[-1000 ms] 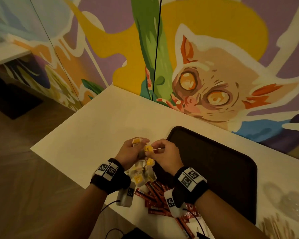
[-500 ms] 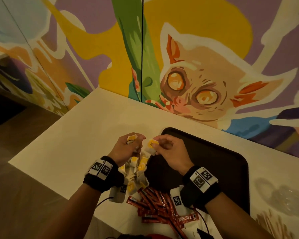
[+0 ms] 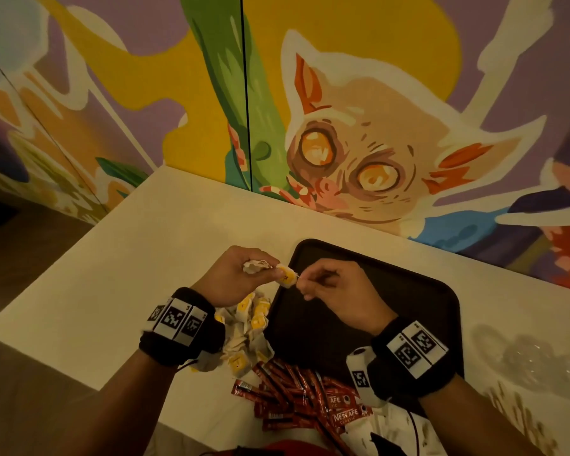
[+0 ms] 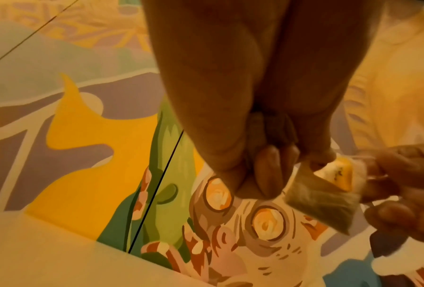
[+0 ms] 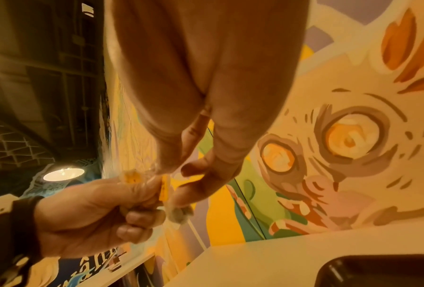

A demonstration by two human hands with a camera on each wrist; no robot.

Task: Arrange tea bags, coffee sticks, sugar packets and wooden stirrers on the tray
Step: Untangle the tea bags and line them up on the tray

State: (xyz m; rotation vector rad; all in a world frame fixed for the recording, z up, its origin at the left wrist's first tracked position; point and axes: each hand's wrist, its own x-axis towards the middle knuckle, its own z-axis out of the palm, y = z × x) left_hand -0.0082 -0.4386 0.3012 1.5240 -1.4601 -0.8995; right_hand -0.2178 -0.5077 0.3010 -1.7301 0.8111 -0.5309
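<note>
Above the left edge of the dark tray [image 3: 408, 291], both hands work on tea bags. My left hand [image 3: 270, 269] grips a crumpled bunch of tea bags [image 3: 255, 266]. My right hand [image 3: 305, 284] pinches one tea bag with a yellow tag [image 3: 287, 276] that sits between the two hands. In the left wrist view that tea bag [image 4: 323, 202] hangs between my left fingers [image 4: 264, 174] and the right hand. In the right wrist view its tag [image 5: 164, 188] shows edge-on beside the left hand [image 5: 95, 213]. A pile of tea bags [image 3: 247, 324] lies under my left wrist, with red coffee sticks [image 3: 293, 396] nearer me.
The white table [image 3: 145, 258] stands against a painted wall [image 3: 343, 143]. Its left and near edges drop to the floor. Wooden stirrers [image 3: 520, 419] lie at the lower right. A clear plastic wrapper [image 3: 537, 360] lies right of the tray. The tray corner [image 5: 387, 271] shows in the right wrist view.
Both hands have shifted right to the tray's left edge. The right hand has drawn one tea bag a little away from the bunch in the left hand.
</note>
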